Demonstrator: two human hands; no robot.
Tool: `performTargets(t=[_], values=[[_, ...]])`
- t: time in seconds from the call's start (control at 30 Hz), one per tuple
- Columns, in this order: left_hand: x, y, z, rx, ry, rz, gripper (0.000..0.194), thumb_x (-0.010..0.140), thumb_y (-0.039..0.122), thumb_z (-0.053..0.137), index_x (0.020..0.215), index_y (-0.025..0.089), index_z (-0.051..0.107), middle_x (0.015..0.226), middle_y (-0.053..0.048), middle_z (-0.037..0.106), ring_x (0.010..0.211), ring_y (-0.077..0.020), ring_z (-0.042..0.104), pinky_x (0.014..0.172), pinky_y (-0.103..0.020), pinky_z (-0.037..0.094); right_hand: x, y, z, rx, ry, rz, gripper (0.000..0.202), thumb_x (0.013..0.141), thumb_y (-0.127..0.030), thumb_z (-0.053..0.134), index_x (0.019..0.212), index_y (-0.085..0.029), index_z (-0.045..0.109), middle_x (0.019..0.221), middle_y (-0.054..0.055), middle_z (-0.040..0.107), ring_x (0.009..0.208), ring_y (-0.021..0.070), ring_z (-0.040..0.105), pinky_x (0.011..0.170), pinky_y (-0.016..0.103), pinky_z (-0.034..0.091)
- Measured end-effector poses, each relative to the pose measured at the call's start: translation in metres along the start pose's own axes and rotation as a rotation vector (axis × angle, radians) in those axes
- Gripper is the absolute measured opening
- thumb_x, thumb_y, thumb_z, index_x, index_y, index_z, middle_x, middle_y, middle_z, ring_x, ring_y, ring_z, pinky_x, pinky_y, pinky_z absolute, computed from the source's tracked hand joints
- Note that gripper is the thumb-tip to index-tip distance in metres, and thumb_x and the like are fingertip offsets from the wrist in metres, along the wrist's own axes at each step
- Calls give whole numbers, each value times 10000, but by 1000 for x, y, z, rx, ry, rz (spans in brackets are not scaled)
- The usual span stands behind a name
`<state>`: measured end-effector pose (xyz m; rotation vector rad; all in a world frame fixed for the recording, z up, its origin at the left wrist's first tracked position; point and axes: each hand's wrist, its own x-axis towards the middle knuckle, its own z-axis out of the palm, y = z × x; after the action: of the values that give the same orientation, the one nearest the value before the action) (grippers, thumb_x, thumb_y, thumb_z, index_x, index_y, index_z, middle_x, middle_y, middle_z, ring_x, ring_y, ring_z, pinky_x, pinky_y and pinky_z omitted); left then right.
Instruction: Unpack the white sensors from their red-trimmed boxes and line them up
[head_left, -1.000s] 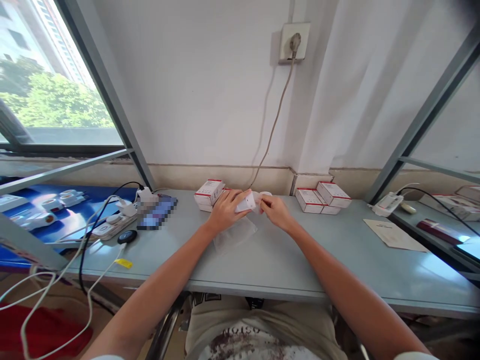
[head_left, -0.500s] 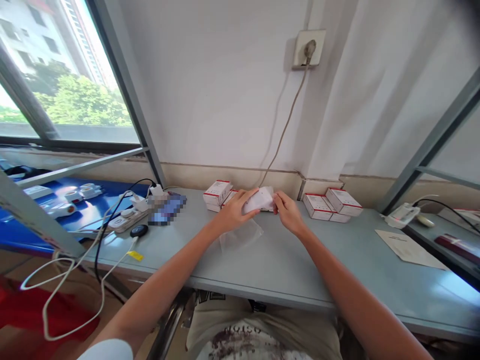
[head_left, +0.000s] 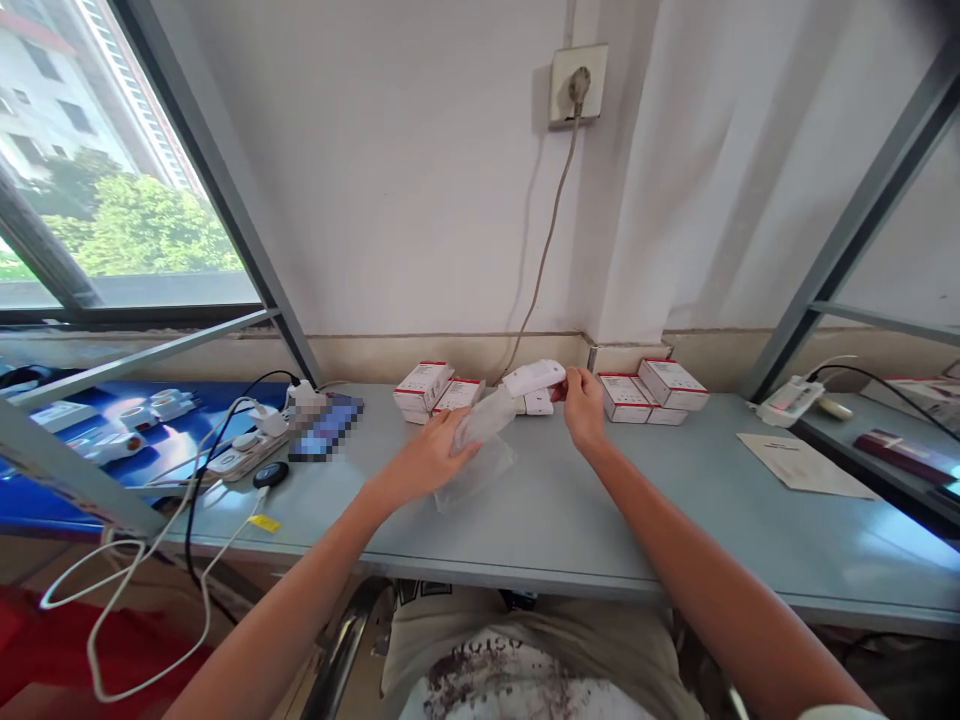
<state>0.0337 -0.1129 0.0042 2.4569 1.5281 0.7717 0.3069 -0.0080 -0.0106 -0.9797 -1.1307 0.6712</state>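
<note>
A white oblong plastic device (head_left: 531, 376) is partly out of a clear plastic bag (head_left: 486, 416), above the desk. Closed around the bag is my left hand (head_left: 431, 452). My right hand (head_left: 584, 408) pinches the device's far right end, where a bit of red shows at the fingertips. Another clear plastic bag (head_left: 480, 475) lies flat on the desk below. Just behind the hands stand small white boxes with red edges (head_left: 422, 384), and one more such box (head_left: 536, 404) is partly hidden by the device.
More white boxes (head_left: 628, 397) are stacked right of my right hand. A paper sheet (head_left: 804, 465) and a white power strip (head_left: 789, 400) lie farther right. On the left are a phone (head_left: 322, 430), a round black object (head_left: 271, 474) and loose cables (head_left: 202, 560).
The device has slid out of the bag toward the right. My left hand has moved left and down with the bag, my right hand now pinching the device's end. The view has shifted slightly.
</note>
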Motion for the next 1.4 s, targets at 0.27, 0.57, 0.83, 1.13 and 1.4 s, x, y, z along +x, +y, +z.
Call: performTargets(t=[0.27,0.57,0.83,1.13,1.4], values=[[-19,7,19,282,-65,42,845,1064,739,421,1715,213,315,1709,-197,422,1571,-420,408,1250,-611,365,16,26,-5,89,153,147,297,963,-418,548,716,-267,485,630,-41,561,555,157,562,583,309,472],[-25,4,47,168,-356,42,740,1096,749,260,1754,416,192,1837,-13,87,1705,-372,89,1355,-635,143,16,31,-6,27,135,150,274,955,-418,528,730,-264,497,651,-32,627,556,153,571,586,298,457],[-26,0,54,223,-199,37,766,1099,736,291,1762,361,202,1838,-62,129,1709,-351,90,1361,-616,159,12,28,-5,25,105,123,303,955,-449,524,720,-262,483,672,-20,650,560,152,558,585,300,441],[-12,-13,28,73,-136,109,821,1065,738,435,1731,271,324,1793,-119,303,1676,-349,263,1352,-553,257,9,17,-4,-45,79,84,377,966,-556,502,716,-280,444,632,-23,578,563,163,535,569,299,440],[64,10,17,-145,7,145,788,1064,623,533,1719,258,290,1724,-127,428,1577,-353,424,1266,-519,390,-12,5,13,40,-202,-21,376,959,-521,581,698,-263,501,624,-32,536,583,155,572,604,305,478]])
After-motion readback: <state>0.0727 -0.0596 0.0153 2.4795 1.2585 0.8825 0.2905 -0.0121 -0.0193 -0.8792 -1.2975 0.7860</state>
